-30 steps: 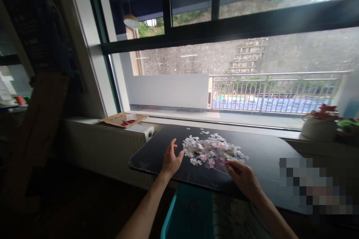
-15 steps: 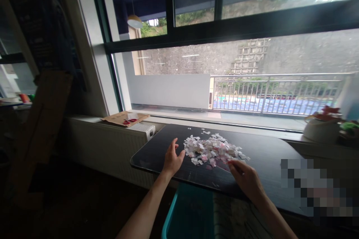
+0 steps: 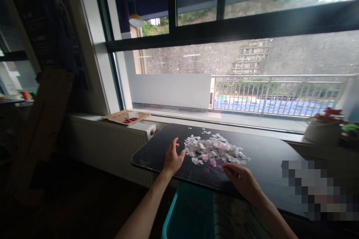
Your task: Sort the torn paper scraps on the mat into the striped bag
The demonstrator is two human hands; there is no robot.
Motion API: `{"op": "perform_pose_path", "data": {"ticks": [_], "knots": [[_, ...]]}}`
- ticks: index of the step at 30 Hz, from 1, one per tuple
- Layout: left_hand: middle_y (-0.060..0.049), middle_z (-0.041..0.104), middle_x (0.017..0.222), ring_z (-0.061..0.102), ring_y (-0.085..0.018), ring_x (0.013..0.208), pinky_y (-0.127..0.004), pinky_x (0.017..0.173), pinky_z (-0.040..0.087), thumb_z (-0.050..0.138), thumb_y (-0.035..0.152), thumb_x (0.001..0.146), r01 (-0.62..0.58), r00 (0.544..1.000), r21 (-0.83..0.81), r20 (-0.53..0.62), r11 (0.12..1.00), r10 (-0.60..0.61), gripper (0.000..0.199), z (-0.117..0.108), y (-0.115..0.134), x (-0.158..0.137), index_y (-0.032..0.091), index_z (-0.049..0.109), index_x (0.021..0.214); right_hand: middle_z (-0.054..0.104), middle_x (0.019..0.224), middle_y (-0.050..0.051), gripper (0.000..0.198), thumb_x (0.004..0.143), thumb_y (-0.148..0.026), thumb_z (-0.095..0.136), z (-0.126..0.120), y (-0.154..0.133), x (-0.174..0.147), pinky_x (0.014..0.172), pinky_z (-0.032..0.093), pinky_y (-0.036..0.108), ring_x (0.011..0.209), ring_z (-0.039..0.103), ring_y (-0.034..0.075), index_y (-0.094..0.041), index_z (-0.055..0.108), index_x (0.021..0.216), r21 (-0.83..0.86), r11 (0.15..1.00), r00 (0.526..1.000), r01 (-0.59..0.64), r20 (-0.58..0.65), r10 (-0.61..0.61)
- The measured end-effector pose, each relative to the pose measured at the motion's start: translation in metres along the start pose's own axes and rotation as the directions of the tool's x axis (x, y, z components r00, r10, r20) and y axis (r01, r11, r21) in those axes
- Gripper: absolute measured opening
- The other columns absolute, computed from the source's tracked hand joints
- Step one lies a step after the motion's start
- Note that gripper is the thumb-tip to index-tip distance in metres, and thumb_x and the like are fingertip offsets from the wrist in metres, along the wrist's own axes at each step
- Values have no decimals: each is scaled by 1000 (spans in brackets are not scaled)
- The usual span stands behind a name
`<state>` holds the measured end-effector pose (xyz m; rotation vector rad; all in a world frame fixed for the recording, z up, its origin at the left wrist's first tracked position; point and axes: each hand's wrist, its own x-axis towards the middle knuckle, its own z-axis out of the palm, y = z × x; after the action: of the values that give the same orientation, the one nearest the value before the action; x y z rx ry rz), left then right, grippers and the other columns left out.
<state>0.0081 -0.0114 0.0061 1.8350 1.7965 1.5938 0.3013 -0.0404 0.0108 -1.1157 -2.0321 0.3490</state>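
Note:
A heap of torn white and pale pink paper scraps (image 3: pixel 215 147) lies spread on the dark table (image 3: pixel 266 157). My left hand (image 3: pixel 174 158) is at the heap's left side, thumb and fingers apart, holding nothing. At the heap's near right edge, my right hand (image 3: pixel 242 177) has its thumb and fingertips pinched together. Just left of those fingertips, a thin, see-through pinkish patch shows on the table; whether the fingers grip it cannot be made out.
A teal chair or bin (image 3: pixel 190 209) is below the table's front edge. Red-handled scissors (image 3: pixel 131 120) rest on brown cardboard (image 3: pixel 116 117) by the window. A potted plant (image 3: pixel 322 129) stands on the sill at right, and a radiator (image 3: pixel 112 149) runs left of the table.
My right hand has shifted a little left and nearer to me along the heap's front edge, still pinched. My left hand has barely moved.

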Motion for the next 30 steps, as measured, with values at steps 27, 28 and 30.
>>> {"op": "perform_pose_path", "data": {"ticks": [27,28,30], "knots": [[-8,57,103,57,-23,100,-41,87,47,57,28,76,-14,1000,8,-24,1000,14,57,1,-2,-1,20,41,130,67,69,2,33,86,-40,48,5,-18,-9,58,43,25,61,56,16,-19,72,79,33,999,991,-7,133,2],[-8,57,104,57,-23,101,-41,87,47,57,28,76,-11,1000,10,-23,1000,11,57,1,-2,-1,21,41,130,66,68,2,34,86,-41,48,5,-17,-9,57,42,25,61,56,16,-19,72,79,37,999,989,-2,148,-3],[-8,56,104,56,-23,102,-42,88,47,57,28,76,-9,1000,11,-18,1000,9,57,1,-1,-2,20,41,130,66,69,2,34,87,-41,47,5,-17,-9,57,42,25,61,55,16,-19,72,79,43,999,985,3,172,-10]]}}
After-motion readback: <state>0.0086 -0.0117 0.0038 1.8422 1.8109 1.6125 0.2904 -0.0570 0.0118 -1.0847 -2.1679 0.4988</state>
